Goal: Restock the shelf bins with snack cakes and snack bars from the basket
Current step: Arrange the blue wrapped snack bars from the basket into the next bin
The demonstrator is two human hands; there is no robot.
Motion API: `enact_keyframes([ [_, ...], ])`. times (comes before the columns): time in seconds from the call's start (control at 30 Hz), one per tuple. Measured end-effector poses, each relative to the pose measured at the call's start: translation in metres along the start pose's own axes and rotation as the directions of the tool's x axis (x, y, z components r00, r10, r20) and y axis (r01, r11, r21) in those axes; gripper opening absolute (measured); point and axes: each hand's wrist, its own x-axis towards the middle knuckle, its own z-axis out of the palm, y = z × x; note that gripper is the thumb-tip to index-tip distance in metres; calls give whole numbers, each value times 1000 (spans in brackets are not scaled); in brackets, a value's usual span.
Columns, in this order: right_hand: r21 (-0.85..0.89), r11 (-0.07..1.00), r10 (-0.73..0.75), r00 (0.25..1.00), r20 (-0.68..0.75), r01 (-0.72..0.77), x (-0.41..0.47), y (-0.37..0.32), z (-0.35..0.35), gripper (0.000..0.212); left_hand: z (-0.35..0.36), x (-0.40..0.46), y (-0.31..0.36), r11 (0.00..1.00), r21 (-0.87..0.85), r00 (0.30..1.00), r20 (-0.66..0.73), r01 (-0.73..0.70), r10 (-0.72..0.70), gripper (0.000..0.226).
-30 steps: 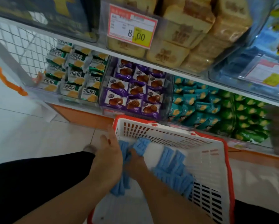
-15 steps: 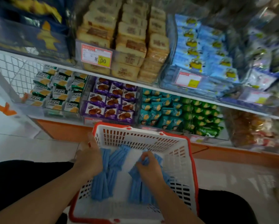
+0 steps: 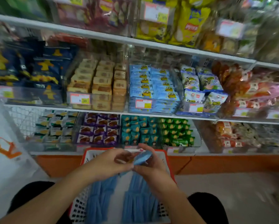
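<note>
A white basket with a red rim (image 3: 171,164) stands on the floor in front of me, holding two rows of light blue snack packets (image 3: 135,201). Above it, my left hand (image 3: 108,164) and my right hand (image 3: 151,167) meet and together hold one blue packet (image 3: 142,157) lifted out of the basket. The fingers of both hands curl round it. On the middle shelf a clear bin (image 3: 151,88) holds matching blue packets with a yellow cartoon figure.
The bottom shelf holds bins of green-white (image 3: 54,126), purple (image 3: 98,130), teal (image 3: 138,130) and green (image 3: 176,131) packets. Tan cakes (image 3: 96,84) fill the bin left of the blue one. An orange plinth (image 3: 216,164) runs under the shelves. My dark-clad knees flank the basket.
Both hands rose out of the basket and came together with one blue packet. The view tilted up, showing the higher shelves.
</note>
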Motion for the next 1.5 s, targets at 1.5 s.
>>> enact_keyframes([
  [1.5, -915, -382, -386, 878, 282, 126, 322, -257, -6, 55, -99, 162, 97, 477, 872, 808, -359, 111, 468, 72],
])
